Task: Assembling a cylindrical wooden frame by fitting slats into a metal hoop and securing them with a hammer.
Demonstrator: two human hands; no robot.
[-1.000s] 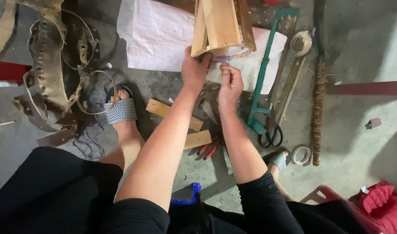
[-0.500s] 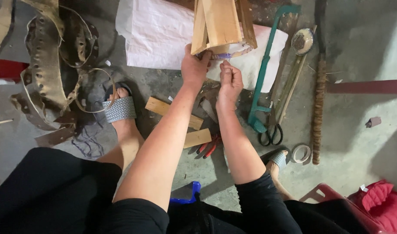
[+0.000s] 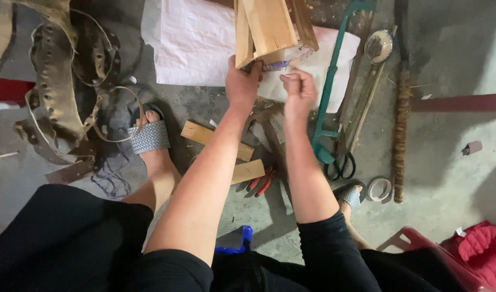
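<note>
Fingers of the right hand point(image 3: 297, 89), touching the wooden box's point(image 3: 269, 30) lower edge at upper centre a second ago, now pinch closed just beside it, contents too small to tell. Left hand point(image 3: 242, 84) keeps gripping the box's bottom corner.

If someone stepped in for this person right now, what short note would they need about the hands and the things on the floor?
Left hand: gripping the lower end of the wooden frame, which stands tilted over the white sack.
Right hand: fingers pinched shut just below the frame's bottom edge, beside a purplish strip; what it pinches is too small to tell.
Nearby: loose wood blocks and red-handled pliers between the feet, green saw and scissors on the right.
Done: frame slats look joined.
Left: the work at the frame's bottom edge appears unfinished.
</note>
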